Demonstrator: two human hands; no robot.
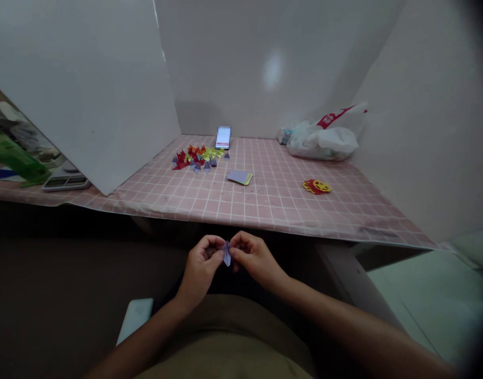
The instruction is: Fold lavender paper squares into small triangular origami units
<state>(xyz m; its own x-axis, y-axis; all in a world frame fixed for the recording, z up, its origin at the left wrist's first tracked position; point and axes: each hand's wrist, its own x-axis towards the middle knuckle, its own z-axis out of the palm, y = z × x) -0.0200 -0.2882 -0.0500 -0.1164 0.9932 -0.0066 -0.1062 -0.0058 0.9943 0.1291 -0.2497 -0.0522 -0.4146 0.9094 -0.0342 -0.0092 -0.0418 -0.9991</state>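
A small piece of folded purple paper [226, 255] is held up in front of my lap, below the table's front edge. My left hand [202, 266] pinches its left side between thumb and fingers. From the other side, my right hand [254, 258] grips it the same way. The paper is narrow and pointed at the bottom; its finer folds are too small to make out. On the table ahead lies a stack of square paper sheets [239, 177], purple on top with yellow-green beneath. Left of it sits a cluster of small folded paper figures [197, 158] in red, orange, yellow and purple.
A lit phone [223, 138] leans at the back of the pink checked table [273, 202]. Red and yellow cut-out shapes [316, 186] lie to the right, before a white plastic bag [324, 141]. White panels [107, 95] enclose the table. A white device [135, 320] rests beside my left forearm.
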